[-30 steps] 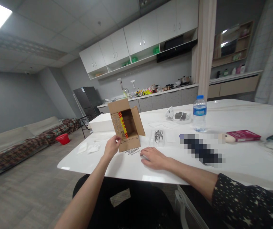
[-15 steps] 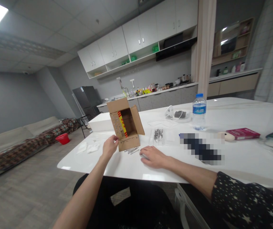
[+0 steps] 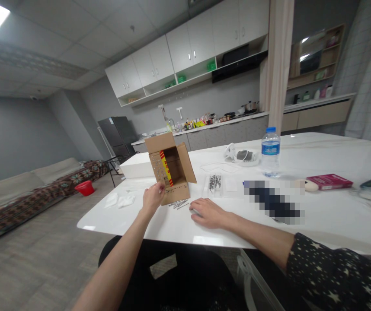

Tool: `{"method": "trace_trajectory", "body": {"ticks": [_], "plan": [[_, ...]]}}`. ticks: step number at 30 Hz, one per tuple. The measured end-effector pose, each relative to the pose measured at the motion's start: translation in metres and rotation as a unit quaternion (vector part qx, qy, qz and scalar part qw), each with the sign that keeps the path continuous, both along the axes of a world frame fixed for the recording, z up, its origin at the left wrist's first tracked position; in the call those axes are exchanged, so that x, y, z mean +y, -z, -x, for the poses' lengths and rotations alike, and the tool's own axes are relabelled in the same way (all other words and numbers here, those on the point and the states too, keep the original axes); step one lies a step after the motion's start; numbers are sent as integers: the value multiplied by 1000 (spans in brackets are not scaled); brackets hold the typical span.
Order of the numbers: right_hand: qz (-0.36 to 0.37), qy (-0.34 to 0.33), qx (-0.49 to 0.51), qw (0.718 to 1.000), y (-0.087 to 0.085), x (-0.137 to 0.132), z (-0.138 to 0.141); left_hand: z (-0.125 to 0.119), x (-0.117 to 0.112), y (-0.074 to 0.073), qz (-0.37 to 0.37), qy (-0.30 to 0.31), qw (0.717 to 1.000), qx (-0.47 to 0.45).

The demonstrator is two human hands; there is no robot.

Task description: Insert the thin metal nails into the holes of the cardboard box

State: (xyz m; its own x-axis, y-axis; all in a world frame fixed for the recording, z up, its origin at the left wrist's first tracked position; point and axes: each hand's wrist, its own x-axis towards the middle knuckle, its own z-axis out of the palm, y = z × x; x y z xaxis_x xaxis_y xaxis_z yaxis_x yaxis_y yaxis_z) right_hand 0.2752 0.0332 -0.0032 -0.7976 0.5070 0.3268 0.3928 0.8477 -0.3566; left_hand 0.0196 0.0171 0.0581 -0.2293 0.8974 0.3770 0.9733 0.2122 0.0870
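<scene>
Bunching its fingertips (image 3: 161, 186) at the near left of the box (image 3: 180, 193), pinched item, if any, unclear, the left hand (image 3: 153, 197) could tip it by pressing, while the right hand (image 3: 207, 212) rests spread on the table (image 3: 179, 229), right of the rods (image 3: 179, 204), which a nudge could scatter.

Marks on the bottle label (image 3: 270, 148) and the yellow strip (image 3: 166, 169) along the cardboard box (image 3: 157, 167) are too blurred to read.
</scene>
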Motion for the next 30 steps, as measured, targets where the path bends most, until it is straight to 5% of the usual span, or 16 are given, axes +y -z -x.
{"method": "trace_trajectory", "body": {"ticks": [14,21,30], "plan": [[0,-1,4,1000,2,2,0,7,5,16,40,43,998,-23],[-1,0,-1,1000,-1,0,-1,9,-4,19,97,157,980,-73],[1,0,3,1000,-1,0,0,5,-11,27,150,125,979,-65]]}}
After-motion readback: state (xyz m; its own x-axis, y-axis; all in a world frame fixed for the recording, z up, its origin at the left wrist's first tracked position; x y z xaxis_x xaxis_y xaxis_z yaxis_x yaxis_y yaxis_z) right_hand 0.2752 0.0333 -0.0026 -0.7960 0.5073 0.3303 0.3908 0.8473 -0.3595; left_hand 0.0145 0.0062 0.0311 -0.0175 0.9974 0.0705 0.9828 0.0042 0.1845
